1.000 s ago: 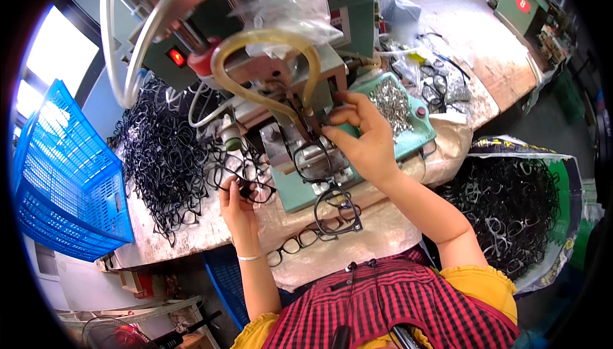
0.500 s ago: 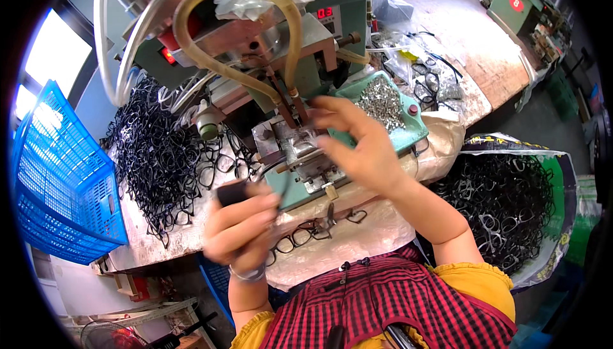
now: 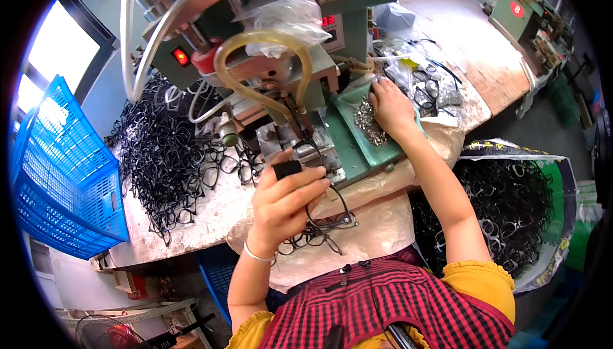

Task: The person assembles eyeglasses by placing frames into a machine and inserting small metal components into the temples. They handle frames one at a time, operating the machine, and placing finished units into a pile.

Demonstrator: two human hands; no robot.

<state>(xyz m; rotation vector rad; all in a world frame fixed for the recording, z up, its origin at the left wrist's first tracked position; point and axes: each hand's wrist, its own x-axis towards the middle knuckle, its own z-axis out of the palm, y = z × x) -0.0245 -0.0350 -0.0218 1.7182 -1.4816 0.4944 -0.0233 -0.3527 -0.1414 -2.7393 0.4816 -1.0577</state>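
Note:
My left hand (image 3: 285, 203) is closed on a black eyeglass frame (image 3: 347, 212) in front of the press. A black wrap (image 3: 287, 169) covers one of its fingers. Part of the frame reaches up to the metal fixture (image 3: 329, 157), under the press's thin copper-coloured prongs (image 3: 297, 122). At the green tray (image 3: 375, 152), my right hand (image 3: 394, 111) has its fingers drawn together over small silvery metal parts (image 3: 366, 124). Whatever lies between those fingertips is hidden. Several more eyeglass frames (image 3: 300, 240) lie on the brown covering below my left hand.
A big heap of black eyeglass frames (image 3: 156, 151) covers the table's left side, beside a blue basket (image 3: 64, 183). On the right stands a sack (image 3: 562, 221) full of frames. Yellowish tubing (image 3: 223, 71) loops above the fixture. Plastic bags (image 3: 393, 17) lie behind the tray.
My right hand has moved from the fixture rightward to the tray of metal parts. My left hand has moved right and up, bringing the eyeglass frame up to the fixture.

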